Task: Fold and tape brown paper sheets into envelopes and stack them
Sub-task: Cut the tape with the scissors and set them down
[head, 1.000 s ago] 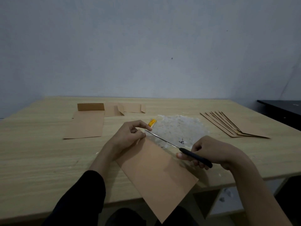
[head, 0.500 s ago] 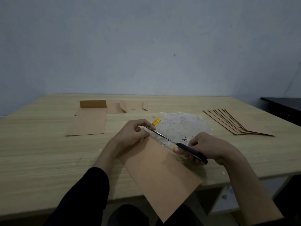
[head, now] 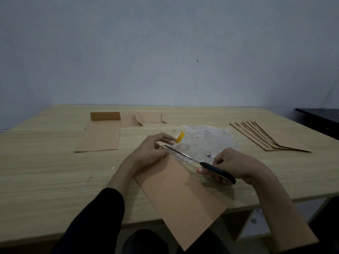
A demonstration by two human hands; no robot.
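One brown sheet [head: 179, 195] held by left hand [head: 148, 153]; right hand [head: 236, 164] grips scissors [head: 211, 166]

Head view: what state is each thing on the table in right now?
brown envelope: folded flat, overhanging table edge, far corner pinched by left hand
scissors: gripped by right hand, blades look closed, tip at that corner
yellow tape roll: lying just beyond left hand
finished envelopes: fanned stack, lying flat
flap envelope: lying flat, flap standing up
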